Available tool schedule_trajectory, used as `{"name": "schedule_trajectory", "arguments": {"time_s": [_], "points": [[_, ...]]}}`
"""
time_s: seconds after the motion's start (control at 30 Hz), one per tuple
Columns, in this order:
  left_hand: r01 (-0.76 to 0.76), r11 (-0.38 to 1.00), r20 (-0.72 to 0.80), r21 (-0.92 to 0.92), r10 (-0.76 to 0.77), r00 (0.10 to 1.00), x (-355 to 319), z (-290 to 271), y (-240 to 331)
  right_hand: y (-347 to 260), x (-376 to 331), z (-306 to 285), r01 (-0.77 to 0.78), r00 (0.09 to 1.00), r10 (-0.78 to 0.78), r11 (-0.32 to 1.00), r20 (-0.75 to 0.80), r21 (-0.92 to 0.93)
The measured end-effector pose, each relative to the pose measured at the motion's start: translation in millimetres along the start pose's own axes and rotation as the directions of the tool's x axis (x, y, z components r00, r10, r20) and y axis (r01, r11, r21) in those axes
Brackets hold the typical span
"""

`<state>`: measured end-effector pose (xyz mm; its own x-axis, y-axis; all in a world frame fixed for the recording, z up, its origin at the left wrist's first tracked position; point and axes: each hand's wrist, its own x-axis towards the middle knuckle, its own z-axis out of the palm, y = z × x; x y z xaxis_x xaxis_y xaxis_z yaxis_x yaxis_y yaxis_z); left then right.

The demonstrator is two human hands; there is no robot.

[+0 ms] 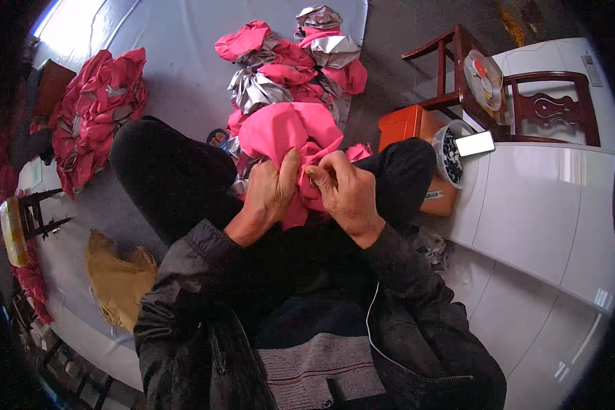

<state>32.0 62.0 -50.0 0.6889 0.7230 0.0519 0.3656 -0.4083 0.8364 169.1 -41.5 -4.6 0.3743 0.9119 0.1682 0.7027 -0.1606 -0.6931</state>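
I sit with my knees apart and hold a bright pink piece of fabric (287, 133) in front of me. My left hand (270, 195) grips its lower left part, thumb up against the cloth. My right hand (345, 188) pinches the same fabric from the right, fingers curled into it. The cloth bunches between both hands above my lap. Beyond it, a heap of pink and silver fabric pieces (297, 65) lies on a grey sheet (178, 55) on the floor.
A second pile of pink pieces (99, 106) lies at the left. A tan cloth (116, 277) is by my left side. An orange box (410, 126), a bowl with a white phone (473, 143), a dark wooden chair (526, 102) and a white cabinet (547, 205) stand at the right.
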Motion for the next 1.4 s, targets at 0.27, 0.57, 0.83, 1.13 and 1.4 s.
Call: {"name": "schedule_trajectory", "arguments": {"time_s": [0.27,0.57,0.83,1.13,1.4], "points": [[0.191,0.967,-0.017,-0.168,-0.196,0.98,5,-2,7,-6,2,-22,0.183,0.971,-0.2,0.975,0.132,0.127],[0.204,0.97,-0.021,-0.136,-0.209,0.978,5,-1,8,-4,11,-27,0.285,0.913,-0.227,0.95,0.34,-0.129],[0.114,0.992,-0.005,-0.057,-0.114,0.993,6,-2,9,12,12,-15,0.21,0.933,-0.171,0.973,0.315,-0.092],[0.165,0.981,0.004,-0.107,-0.165,0.986,7,-2,8,0,9,-31,0.175,0.967,-0.178,0.984,0.183,0.029],[0.179,0.972,-0.025,-0.152,-0.185,0.982,6,-4,15,0,11,-27,0.299,0.906,-0.258,0.951,0.336,-0.078]]}}
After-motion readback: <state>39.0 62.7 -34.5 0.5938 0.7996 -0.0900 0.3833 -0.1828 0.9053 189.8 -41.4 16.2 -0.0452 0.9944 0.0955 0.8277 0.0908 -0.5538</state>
